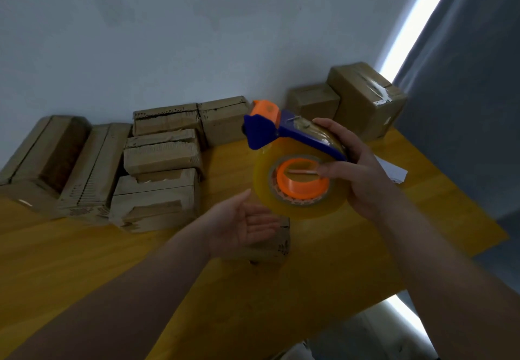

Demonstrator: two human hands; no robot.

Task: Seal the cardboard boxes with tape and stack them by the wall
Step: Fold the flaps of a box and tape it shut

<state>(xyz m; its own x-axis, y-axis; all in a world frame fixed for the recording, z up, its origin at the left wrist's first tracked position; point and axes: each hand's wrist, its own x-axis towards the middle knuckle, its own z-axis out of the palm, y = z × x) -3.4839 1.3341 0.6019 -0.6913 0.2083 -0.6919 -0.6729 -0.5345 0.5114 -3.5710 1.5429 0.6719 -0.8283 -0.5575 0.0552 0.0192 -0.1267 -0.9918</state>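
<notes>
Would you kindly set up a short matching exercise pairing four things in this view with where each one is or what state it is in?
Things:
1. tape dispenser
2. left hand
3. small box
4. tall box

States or places:
A. open, palm up, holding nothing
B. by the wall at the table's far right corner
C. held up in the right hand
D. on the table, partly hidden beneath the open hand

Pairs: 1-C, 2-A, 3-D, 4-B

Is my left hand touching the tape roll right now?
Cannot tell. In the head view the open left hand sits just below the tape roll, fingertips overlapping its lower edge, but neither contact nor a gap shows plainly.
</notes>
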